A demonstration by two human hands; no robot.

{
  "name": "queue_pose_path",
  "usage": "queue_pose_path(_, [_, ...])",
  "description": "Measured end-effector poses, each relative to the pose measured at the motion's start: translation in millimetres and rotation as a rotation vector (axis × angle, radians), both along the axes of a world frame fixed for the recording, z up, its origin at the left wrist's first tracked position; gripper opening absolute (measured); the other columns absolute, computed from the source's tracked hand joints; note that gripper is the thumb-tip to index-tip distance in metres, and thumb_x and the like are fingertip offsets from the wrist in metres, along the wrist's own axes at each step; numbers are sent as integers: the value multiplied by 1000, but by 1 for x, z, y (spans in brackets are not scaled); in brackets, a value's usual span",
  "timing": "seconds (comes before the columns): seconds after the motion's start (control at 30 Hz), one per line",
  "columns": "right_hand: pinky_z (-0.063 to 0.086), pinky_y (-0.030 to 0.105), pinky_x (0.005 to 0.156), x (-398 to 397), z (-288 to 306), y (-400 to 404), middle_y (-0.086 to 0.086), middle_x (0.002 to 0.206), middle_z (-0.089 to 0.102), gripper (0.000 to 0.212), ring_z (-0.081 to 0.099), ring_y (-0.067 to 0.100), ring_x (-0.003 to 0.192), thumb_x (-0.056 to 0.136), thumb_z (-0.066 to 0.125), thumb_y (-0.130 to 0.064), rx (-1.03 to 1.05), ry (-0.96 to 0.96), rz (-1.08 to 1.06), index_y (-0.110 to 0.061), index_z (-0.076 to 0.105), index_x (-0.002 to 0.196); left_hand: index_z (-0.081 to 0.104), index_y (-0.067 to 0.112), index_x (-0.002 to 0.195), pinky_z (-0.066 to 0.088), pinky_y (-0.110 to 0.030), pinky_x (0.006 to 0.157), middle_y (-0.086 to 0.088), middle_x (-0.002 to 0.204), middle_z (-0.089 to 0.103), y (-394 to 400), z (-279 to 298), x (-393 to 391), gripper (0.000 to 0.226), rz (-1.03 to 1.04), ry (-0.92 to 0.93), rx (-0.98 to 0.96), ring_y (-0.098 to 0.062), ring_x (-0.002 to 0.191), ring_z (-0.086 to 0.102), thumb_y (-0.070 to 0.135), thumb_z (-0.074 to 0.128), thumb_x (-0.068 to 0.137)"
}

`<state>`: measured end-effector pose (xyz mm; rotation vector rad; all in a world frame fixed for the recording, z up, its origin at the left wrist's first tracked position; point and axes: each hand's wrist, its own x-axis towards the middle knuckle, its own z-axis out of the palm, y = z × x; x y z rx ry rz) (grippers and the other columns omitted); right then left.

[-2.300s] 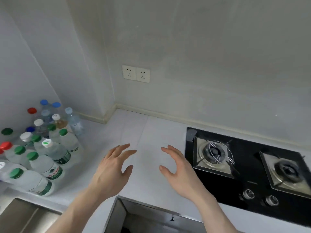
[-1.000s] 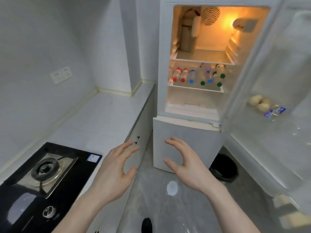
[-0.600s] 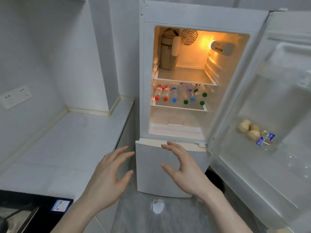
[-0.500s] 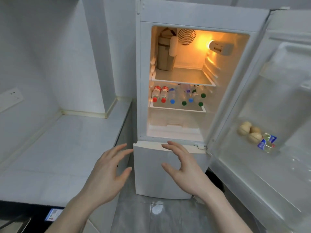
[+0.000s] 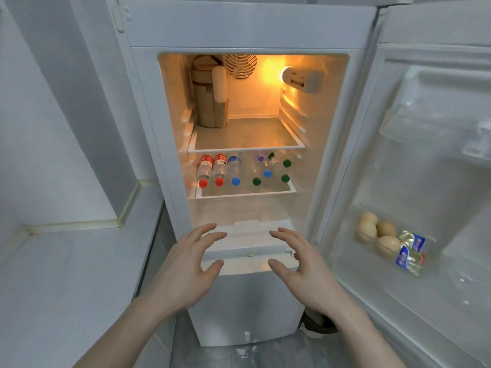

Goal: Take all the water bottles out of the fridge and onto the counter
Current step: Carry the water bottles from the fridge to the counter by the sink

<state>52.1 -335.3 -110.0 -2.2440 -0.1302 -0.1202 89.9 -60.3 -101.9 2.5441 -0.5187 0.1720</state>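
Observation:
The white fridge point(image 5: 249, 25) stands straight ahead with its upper door swung open to the right. Several clear water bottles point(image 5: 233, 168) lie on the lower glass shelf point(image 5: 247, 193), caps toward me: two red, two blue, several green. My left hand point(image 5: 186, 269) and right hand point(image 5: 303, 269) hover side by side in front of the fridge, below that shelf, fingers spread and loosely bent, holding nothing. Both hands are well short of the bottles.
The white counter point(image 5: 66, 274) runs along the left, up to the fridge's side. A brown jug point(image 5: 210, 96) stands on the upper shelf. The open door point(image 5: 430, 155) holds eggs point(image 5: 377, 233) and small packets point(image 5: 409, 254) in its lower rack. A dark bin point(image 5: 318, 324) sits on the floor.
I have turned from the counter with the bottles and the stove to face the fridge and stepped closer. Both hands stay empty and spread, now nearer the open compartment.

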Motion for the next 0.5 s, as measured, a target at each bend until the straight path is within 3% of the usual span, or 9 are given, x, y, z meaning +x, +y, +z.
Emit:
queue_pose_path(0.1, [36,29,119,42,0,-7,-37,153,35,51,34,-12,142,99,67,-38,6,2,28,-50,49,145,48,43,145,28,-25,117,24,159,30,-15,3,42,52,37,33,16,-4,145,31,40,64,95])
queue_pose_path(0.33, [37,19,112,150,2,-13,-34,149,38,50,42,-8,133,100,66,-38,14,31,120,-47,48,146,51,32,144,32,-31,116,9,157,36,-33,-8,159,55,187,155,15,-14,144,37,37,69,92])
queue_pose_path(0.5, [38,19,112,189,-11,-10,-48,135,36,50,43,-15,127,99,68,-36,5,54,161,-46,51,145,48,29,147,34,-34,114,-2,158,31,-39,-23,233,63,317,308,-8,-24,142,40,35,71,88])
